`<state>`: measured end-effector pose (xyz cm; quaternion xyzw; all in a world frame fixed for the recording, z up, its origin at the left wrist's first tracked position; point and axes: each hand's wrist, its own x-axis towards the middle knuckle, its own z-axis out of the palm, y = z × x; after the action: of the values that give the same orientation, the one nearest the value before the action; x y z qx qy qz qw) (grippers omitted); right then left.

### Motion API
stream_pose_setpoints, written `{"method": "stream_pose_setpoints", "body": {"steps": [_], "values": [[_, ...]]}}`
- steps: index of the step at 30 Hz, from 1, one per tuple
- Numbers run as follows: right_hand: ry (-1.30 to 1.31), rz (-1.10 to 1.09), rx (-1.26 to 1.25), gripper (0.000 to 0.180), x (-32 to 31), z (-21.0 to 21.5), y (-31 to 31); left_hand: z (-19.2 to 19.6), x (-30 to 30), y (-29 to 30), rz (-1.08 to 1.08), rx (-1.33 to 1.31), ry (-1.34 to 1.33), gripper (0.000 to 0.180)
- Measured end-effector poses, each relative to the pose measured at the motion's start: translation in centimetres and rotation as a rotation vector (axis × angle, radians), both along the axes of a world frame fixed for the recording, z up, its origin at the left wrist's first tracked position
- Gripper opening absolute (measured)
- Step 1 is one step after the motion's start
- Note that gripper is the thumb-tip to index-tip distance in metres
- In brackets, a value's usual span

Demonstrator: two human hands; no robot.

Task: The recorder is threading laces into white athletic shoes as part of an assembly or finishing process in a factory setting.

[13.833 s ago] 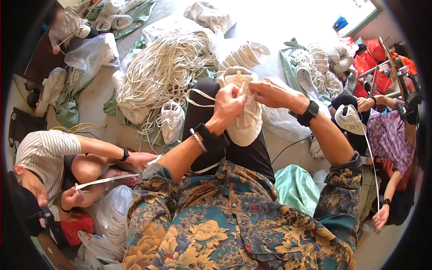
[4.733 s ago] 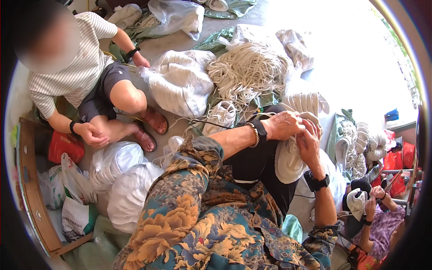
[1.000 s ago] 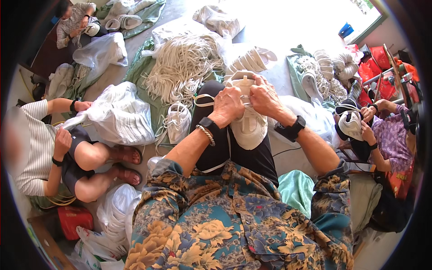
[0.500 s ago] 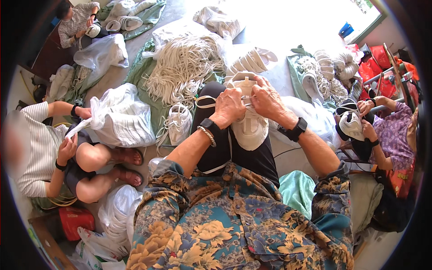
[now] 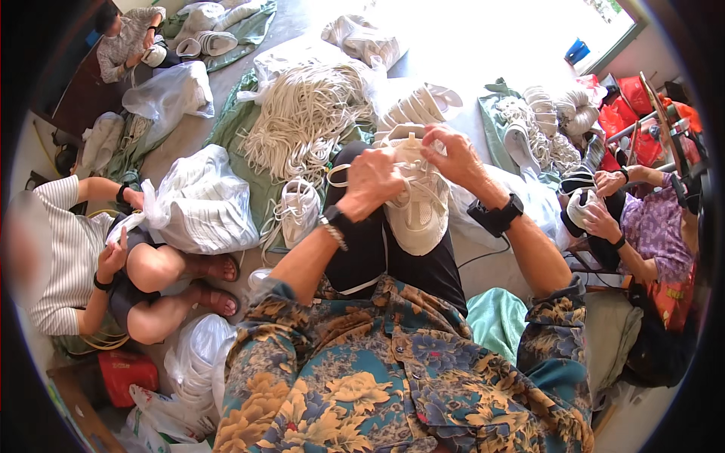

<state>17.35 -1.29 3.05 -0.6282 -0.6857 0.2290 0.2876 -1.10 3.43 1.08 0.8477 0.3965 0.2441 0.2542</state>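
White shoe (image 5: 415,208) on knee, gripped between both hands' fingers (image 5: 442,147).

A left hand (image 5: 371,180) and right hand (image 5: 453,156) are gripping a white shoe (image 5: 414,198) on the lap, beside a pile of white laces (image 5: 306,121).

shirt: teal floral, rolled sleeves | trousers: black | right wrist: black watch (image 5: 496,217)

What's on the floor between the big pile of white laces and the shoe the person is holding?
In the head view, another white shoe lies there, laces trailing, between the lace pile and the held shoe.
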Motion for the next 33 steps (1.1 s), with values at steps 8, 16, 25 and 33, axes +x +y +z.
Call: {"method": "stream_pose_setpoints", "body": {"steps": [8,16,25,33], "values": [[-0.453,0.220,0.360,0.010,-3.7,-1.2,-0.8,0.1,-4.7,-1.2,0.097,-0.363,-0.200,0.015],[-0.064,0.467,0.527,0.005,-16.1,1.3,-1.1,-5.9,-8.0,-9.7,-0.313,-1.439,-0.901,0.021],[-0.126,-0.068,0.364,0.014,-2.9,-1.0,1.8,-0.7,-2.6,-5.1,-0.094,-0.748,-0.474,0.017],[-0.010,-0.010,0.322,0.011,-0.8,-3.8,-0.2,-0.1,0.5,-0.6,0.008,0.155,0.027,0.013]]}}
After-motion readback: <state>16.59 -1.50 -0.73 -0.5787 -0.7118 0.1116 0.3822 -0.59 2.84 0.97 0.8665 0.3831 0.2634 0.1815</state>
